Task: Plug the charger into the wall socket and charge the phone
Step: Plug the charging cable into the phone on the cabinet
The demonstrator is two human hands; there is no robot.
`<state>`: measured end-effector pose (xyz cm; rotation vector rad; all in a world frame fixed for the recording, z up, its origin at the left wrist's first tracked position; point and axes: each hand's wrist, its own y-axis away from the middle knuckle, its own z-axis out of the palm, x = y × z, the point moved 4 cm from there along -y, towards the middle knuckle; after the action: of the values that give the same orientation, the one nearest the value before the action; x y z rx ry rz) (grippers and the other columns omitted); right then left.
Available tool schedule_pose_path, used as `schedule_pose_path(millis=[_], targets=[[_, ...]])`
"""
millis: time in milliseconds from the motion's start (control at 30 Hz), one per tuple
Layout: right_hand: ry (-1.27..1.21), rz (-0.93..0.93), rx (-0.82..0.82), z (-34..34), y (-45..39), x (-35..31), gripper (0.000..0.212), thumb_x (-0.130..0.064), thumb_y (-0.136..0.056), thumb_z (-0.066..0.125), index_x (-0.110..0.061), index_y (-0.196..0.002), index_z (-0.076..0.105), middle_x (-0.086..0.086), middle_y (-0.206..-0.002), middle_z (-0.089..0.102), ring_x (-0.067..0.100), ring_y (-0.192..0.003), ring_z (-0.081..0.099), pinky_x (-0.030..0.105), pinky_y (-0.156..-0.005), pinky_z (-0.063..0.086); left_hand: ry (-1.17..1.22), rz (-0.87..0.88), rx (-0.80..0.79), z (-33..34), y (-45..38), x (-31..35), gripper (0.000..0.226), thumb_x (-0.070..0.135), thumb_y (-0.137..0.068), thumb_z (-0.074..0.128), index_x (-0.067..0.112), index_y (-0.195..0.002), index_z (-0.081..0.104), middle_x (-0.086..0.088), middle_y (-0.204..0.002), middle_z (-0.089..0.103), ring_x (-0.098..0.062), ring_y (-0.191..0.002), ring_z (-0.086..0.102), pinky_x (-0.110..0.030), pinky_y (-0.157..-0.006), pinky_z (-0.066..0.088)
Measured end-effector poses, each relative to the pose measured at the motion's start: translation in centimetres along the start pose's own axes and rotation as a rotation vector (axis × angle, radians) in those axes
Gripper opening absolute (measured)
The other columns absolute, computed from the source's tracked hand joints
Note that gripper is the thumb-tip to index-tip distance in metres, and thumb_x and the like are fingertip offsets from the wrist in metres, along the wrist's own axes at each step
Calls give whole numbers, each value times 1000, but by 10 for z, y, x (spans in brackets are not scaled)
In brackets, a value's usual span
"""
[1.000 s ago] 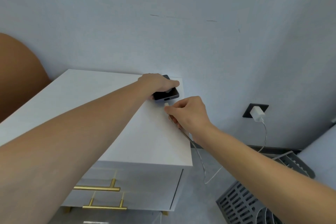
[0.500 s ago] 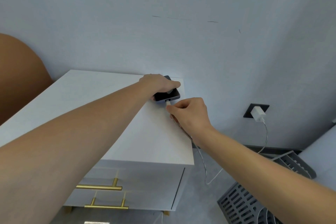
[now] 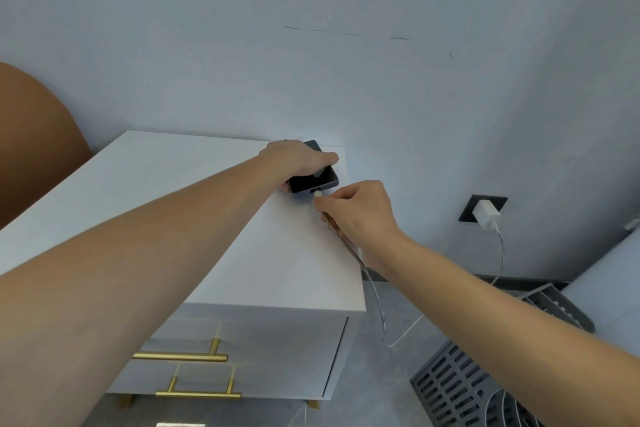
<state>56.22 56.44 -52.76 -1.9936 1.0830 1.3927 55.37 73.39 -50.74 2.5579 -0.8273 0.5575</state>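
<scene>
A: Phone [image 3: 313,180] first: where does it lie?

B: At the far right corner of the white nightstand [image 3: 277,253], close to the wall, dark screen up. Its long axis runs far-left to near-right, so the port end faces the near right. The left hand [image 3: 299,159] is clamped over its far half, fingers curled round the edges, pinning it to the top.

A: And the other hand?

B: The right hand [image 3: 360,215] sits just near-right of the phone, fingertips pinched shut on the white cable plug [image 3: 317,196]. That plug lies right at the phone's near end; whether it is fully seated I cannot tell.

A: So which way does the push go?

B: Along the phone's long axis, toward the far left, I judge. The right hand is the nearer one to the port, and the left braces against the shove.

A: Wall end?

B: Done, by the look of it. The white charger [image 3: 486,215] sits in the dark wall socket [image 3: 467,210] to the right, and the cable [image 3: 381,308] sags to the floor before rising to the right hand.
</scene>
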Motion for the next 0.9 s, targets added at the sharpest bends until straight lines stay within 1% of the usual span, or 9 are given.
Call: schedule_pose_path(millis=[67,133,200,267,400,533,633,800,900], targets=[[-5,8,-2,-1,-1,-1,30,-18,-78,79,-9,-51,73,13,-61,75,16,-47,59,30,-54,49,-25,17,37,1,-1,-1,53,70,-72,58,18,-83,58,-3,-87,67,-27,-88,73,-32,-78,58],[-6,18,-2,-1,-2,-1,28,-18,-77,78,-6,-53,74,13,-60,74,15,-47,58,30,-53,49,-25,41,81,1,-2,-1,56,69,-72,60,16,-89,60,-2,-82,62,-26,-83,67,-32,-70,56],[0,21,-2,-1,-3,-1,27,-18,-78,78,-10,-52,74,7,-55,72,14,-45,58,29,-52,48,-31,62,137,1,-2,1,58,68,-73,60,15,-96,62,-1,-78,59,-21,-69,60,-30,-56,45],[7,14,2,0,-4,-1,32,-17,-80,78,-13,-49,72,5,-53,70,15,-45,58,30,-54,49,-62,73,179,-1,-1,2,59,69,-74,59,15,-97,62,-1,-75,56,-18,-61,52,-30,-50,34],[21,-9,9,3,-5,0,42,-19,-84,78,-17,-43,68,1,-49,68,15,-45,58,30,-56,49,-98,99,189,-3,-2,4,59,70,-75,58,16,-94,65,0,-75,56,-17,-60,50,-30,-49,31],[41,-22,27,4,-6,0,39,-19,-87,79,-16,-50,70,2,-52,69,17,-48,60,32,-59,51,-108,108,208,-2,-1,4,55,70,-74,59,16,-82,54,1,-76,54,-16,-60,47,-31,-49,30],[69,-37,9,3,-5,-1,40,-17,-86,78,-16,-47,69,5,-53,69,18,-48,59,33,-59,51,-91,89,193,-1,-2,0,54,70,-74,60,18,-72,45,1,-75,54,-15,-61,47,-31,-49,30],[236,-141,-12,2,-2,-8,45,-19,-83,75,-18,-40,61,8,-49,65,20,-50,57,36,-62,55,-181,120,184,5,-4,-4,56,71,-72,61,16,-81,61,1,-76,57,-15,-62,48,-31,-51,31],[296,-186,-3,3,-1,-10,37,-17,-79,73,-12,-45,63,12,-50,62,20,-51,53,33,-57,49,-249,152,241,7,-1,-3,55,72,-72,61,17,-71,55,1,-74,57,-16,-61,47,-30,-50,31]])
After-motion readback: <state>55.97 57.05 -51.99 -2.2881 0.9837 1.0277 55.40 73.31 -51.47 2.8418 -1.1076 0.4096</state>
